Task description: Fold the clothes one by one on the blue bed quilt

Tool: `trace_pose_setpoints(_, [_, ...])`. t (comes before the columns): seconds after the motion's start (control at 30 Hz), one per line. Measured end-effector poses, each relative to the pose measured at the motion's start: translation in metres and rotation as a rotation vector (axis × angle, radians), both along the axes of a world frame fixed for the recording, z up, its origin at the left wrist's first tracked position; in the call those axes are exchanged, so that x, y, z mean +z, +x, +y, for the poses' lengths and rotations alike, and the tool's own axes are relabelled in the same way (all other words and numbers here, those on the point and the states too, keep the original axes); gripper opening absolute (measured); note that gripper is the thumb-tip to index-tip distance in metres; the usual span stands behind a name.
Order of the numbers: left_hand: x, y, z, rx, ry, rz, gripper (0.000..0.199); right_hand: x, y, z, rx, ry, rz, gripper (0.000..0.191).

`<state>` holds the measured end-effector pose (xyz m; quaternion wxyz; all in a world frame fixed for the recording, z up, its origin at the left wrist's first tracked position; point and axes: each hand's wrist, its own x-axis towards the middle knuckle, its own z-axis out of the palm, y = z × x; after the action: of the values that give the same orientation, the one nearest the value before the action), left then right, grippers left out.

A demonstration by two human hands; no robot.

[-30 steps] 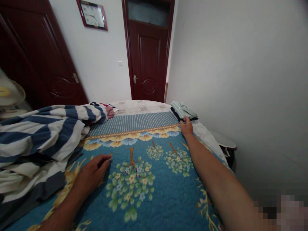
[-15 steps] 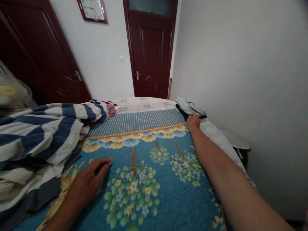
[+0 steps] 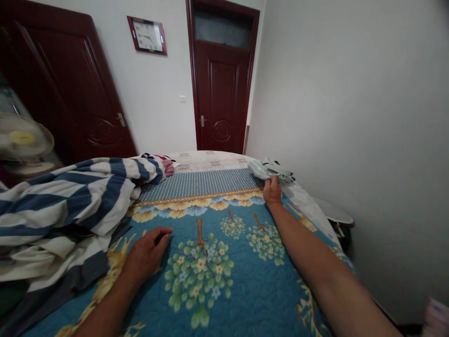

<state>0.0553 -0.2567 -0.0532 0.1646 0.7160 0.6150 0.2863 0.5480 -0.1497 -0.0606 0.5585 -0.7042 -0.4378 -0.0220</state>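
Right hand (image 3: 272, 192), pale garment (image 3: 258, 170), seemingly pinched

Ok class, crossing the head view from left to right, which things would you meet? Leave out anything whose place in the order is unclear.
Fan → left hand → light switch → far door → right hand, its grip on a pale garment → pale round top.
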Motion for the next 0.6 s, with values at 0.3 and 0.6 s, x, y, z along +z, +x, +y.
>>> trace_pose_setpoints(0.3, [0.001, -0.003, 0.003, -0.012, 0.039, -0.244, 0.06, 0.016, -0.115, -0.074, 0.467, 0.114, 0.189, 0.025])
trace_pose_setpoints(0.6, [0.022, 0.02, -0.034, -0.172, -0.322, -0.749, 0.065, 0.012, -0.188, -0.125, 0.991, -0.314, 0.838, 0.036])
